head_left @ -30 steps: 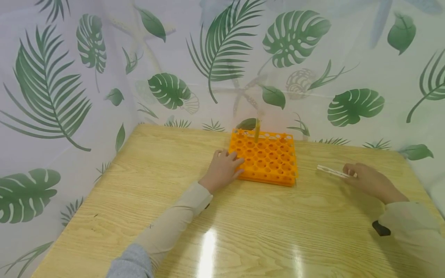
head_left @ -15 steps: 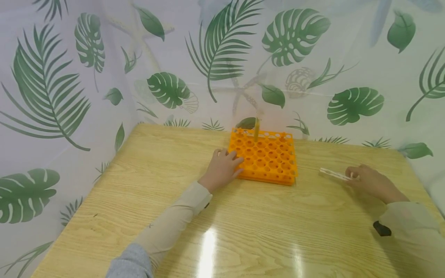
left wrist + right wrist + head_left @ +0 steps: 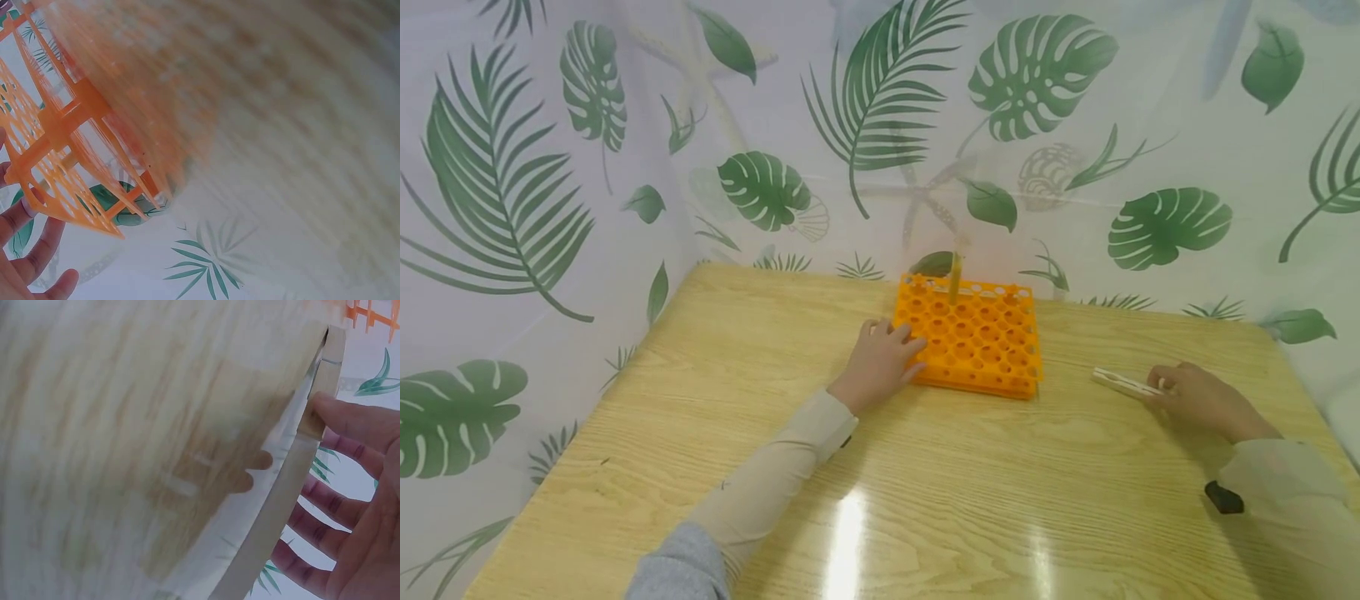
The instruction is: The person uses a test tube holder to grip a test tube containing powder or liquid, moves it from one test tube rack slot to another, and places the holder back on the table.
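An orange test tube rack point(image 3: 992, 337) stands near the back of the table, its top full of round holes. One slim test tube point(image 3: 956, 279) with yellowish contents rises from its back row. My left hand point(image 3: 880, 362) holds the rack's front left corner, fingers bent over the edge. In the left wrist view, fingertips point(image 3: 28, 205) meet the rack's corner. To the right of the rack, my right hand point(image 3: 1202, 400) pinches a pale wooden test tube holder point(image 3: 1123, 382), its end pointing left at the rack. The right wrist view shows the thumb point(image 3: 340, 415) pressed on the holder.
The wood-grain table point(image 3: 970, 500) is glossy, with bright reflections near the front. A white cloth with green leaf prints point(image 3: 767, 192) hangs behind and at the left, close to the rack's back. Dark bands point(image 3: 1223, 497) show at the sleeve cuffs.
My right hand has shifted slightly right and down with the test tube holder, whose end now sits a bit farther from the rack. The left hand and rack stay in place.
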A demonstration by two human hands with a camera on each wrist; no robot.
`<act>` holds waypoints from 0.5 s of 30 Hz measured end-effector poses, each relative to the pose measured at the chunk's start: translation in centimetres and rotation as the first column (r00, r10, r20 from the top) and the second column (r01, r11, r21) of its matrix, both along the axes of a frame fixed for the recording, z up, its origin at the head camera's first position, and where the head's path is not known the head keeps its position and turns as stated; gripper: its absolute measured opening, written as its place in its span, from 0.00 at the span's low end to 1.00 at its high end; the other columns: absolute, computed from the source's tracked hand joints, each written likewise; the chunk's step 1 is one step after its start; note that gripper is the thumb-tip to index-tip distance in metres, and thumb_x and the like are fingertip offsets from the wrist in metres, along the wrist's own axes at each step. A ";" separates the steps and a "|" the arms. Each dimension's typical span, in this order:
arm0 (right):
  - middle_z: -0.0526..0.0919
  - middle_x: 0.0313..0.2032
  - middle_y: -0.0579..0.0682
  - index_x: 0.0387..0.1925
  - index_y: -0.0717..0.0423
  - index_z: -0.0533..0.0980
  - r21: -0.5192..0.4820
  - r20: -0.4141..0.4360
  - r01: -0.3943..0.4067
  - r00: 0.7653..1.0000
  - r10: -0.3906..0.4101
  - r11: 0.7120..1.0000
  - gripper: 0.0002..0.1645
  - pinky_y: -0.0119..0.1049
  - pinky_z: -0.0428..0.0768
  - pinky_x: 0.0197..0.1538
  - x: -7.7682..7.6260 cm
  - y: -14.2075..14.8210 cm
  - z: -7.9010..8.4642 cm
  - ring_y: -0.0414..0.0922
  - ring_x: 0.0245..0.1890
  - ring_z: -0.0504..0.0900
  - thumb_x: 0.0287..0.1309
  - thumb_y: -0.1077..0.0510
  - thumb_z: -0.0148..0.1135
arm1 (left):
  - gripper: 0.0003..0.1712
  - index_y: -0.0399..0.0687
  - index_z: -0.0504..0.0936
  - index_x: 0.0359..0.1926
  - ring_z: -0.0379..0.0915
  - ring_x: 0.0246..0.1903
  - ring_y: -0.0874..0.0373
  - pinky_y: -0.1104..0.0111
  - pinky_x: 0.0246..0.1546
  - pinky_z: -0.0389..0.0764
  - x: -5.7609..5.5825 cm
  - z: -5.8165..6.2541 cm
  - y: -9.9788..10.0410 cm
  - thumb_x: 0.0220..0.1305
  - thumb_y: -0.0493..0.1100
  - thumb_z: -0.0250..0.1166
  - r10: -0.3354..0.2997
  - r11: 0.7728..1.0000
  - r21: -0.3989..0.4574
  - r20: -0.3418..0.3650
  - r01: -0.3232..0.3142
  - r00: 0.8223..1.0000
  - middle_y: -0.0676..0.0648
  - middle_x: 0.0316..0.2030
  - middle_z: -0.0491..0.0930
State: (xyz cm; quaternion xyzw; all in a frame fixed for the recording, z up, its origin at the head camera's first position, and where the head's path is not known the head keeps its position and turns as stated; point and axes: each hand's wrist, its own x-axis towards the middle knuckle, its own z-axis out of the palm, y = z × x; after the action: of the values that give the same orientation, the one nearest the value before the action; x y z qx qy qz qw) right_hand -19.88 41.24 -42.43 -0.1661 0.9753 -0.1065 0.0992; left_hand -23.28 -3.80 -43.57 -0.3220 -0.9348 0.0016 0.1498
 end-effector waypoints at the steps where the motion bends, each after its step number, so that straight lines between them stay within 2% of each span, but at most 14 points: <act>1: 0.80 0.34 0.62 0.32 0.56 0.74 0.000 0.000 -0.002 1.000 0.002 1.000 0.06 0.48 0.76 0.33 0.0 0.0 0.0 0.57 0.35 0.77 0.59 0.56 0.60 | 0.17 0.60 0.75 0.50 0.70 0.46 0.51 0.53 0.55 0.68 0.0 0.0 0.0 0.65 0.59 0.55 0.001 1.000 0.000 0.002 -0.001 1.000 0.51 0.43 0.75; 15: 0.79 0.36 0.65 0.34 0.56 0.74 -0.010 0.015 0.016 1.000 -0.016 1.000 0.08 0.49 0.76 0.32 0.0 -0.1 -0.3 0.58 0.35 0.77 0.57 0.55 0.61 | 0.19 0.60 0.75 0.53 0.70 0.45 0.51 0.53 0.54 0.68 0.0 0.1 0.0 0.65 0.58 0.56 -0.003 1.000 0.004 0.024 0.003 1.000 0.51 0.44 0.76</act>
State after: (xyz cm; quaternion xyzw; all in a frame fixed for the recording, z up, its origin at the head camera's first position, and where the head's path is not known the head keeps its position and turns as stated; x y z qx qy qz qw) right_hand -19.92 41.14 -42.76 -0.1580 0.9753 -0.1136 0.1046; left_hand -23.31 -3.81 -43.49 -0.3232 -0.9360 -0.0043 0.1394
